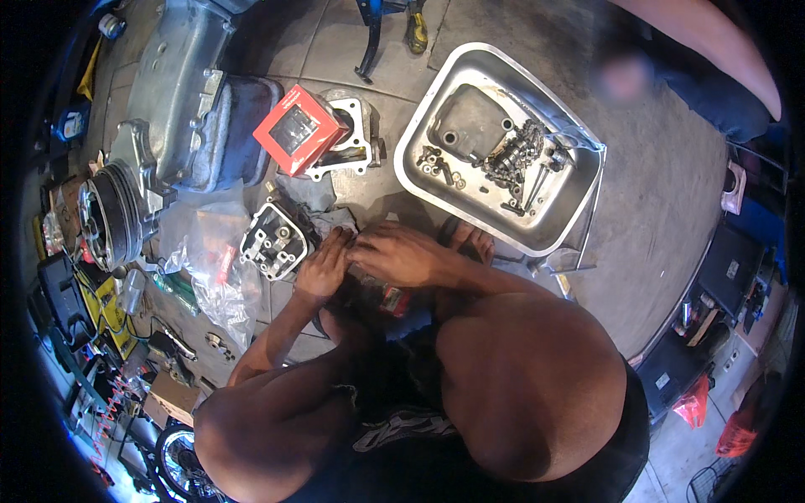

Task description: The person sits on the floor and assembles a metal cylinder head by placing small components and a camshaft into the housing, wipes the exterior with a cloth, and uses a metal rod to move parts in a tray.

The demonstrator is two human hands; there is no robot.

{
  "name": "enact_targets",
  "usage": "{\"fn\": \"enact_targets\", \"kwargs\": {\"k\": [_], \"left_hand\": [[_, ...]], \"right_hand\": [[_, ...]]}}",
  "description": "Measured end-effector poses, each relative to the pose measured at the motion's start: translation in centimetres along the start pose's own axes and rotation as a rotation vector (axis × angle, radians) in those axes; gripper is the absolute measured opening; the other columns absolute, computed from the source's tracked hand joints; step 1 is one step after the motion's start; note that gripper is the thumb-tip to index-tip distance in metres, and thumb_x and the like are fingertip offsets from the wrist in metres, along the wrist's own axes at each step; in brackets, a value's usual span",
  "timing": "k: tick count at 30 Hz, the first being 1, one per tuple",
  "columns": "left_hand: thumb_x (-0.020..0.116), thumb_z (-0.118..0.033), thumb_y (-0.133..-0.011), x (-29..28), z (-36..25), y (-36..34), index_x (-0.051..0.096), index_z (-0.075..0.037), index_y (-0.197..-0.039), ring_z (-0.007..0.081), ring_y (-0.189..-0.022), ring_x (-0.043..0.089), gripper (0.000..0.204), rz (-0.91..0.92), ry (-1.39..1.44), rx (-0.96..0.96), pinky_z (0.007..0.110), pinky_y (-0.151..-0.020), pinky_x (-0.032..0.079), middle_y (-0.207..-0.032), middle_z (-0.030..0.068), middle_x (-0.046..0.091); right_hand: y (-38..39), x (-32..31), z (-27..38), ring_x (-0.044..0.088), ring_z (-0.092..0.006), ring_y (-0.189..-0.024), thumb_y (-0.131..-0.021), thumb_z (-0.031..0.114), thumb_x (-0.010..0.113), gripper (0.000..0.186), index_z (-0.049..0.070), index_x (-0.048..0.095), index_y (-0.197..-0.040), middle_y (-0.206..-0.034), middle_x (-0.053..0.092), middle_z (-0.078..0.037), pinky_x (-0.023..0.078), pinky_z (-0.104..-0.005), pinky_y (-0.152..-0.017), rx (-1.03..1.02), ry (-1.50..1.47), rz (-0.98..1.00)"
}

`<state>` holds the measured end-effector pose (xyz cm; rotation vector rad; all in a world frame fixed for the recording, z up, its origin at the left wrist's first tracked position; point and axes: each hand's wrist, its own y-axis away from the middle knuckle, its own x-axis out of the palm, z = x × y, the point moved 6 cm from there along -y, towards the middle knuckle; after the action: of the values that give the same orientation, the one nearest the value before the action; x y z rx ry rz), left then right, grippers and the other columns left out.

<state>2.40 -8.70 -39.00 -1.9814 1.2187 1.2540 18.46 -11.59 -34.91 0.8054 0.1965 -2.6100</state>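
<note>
My left hand (327, 264) and my right hand (390, 251) meet at the lower middle, fingers closed and curled over something hidden beneath them. Crumpled pale paper or cloth (334, 220) lies just beyond my left fingertips. A metal cylinder head (262, 251) lies left of my left hand. Partly hidden between my forearms is a small red packet (394, 302). Farther forward, a red box (268, 132) rests against a pale flat gasket (360, 151). A steel tray (407, 155) at the upper right holds bolts, washers, valves and other metal parts.
A large engine casing (168, 101) stands at the left, near a clear plastic bag (220, 298). Tools, a cardboard box (172, 394) and a wheel (180, 465) lie along the left. A blurred person (717, 109) is at the upper right; dark cases (729, 272) sit at the right.
</note>
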Motion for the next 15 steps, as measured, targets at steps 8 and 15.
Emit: {"fn": "enact_targets", "kwargs": {"k": [8,15], "left_hand": [[0.056,-0.004,-0.092,-0.7,-0.8,-0.5,0.066,0.0,-0.119,0.0309,-0.131,0.056,0.029,0.052,0.059,-0.091,0.039,-0.099,0.054,-0.137,0.0154,0.06],[0.058,-0.005,-0.088,-1.6,-0.4,0.6,0.067,-0.002,-0.114,0.0287,-0.129,0.059,0.028,-0.033,0.232,-0.17,0.037,-0.102,0.053,-0.137,0.0153,0.06]], "right_hand": [[0.6,0.5,-3.4,0.063,-0.0427,-0.109,-0.086,0.011,0.067,0.047,0.008,0.052,-0.13,-0.127,0.056,-0.021,0.053,-0.0496,-0.092,0.425,-0.056,-0.038],[-0.2,3.5,-4.9,0.055,-0.0428,-0.123,-0.09,0.018,0.067,0.066,0.016,0.04,-0.151,-0.138,0.052,-0.021,0.048,-0.0484,-0.102,0.479,-0.191,0.139]]}}
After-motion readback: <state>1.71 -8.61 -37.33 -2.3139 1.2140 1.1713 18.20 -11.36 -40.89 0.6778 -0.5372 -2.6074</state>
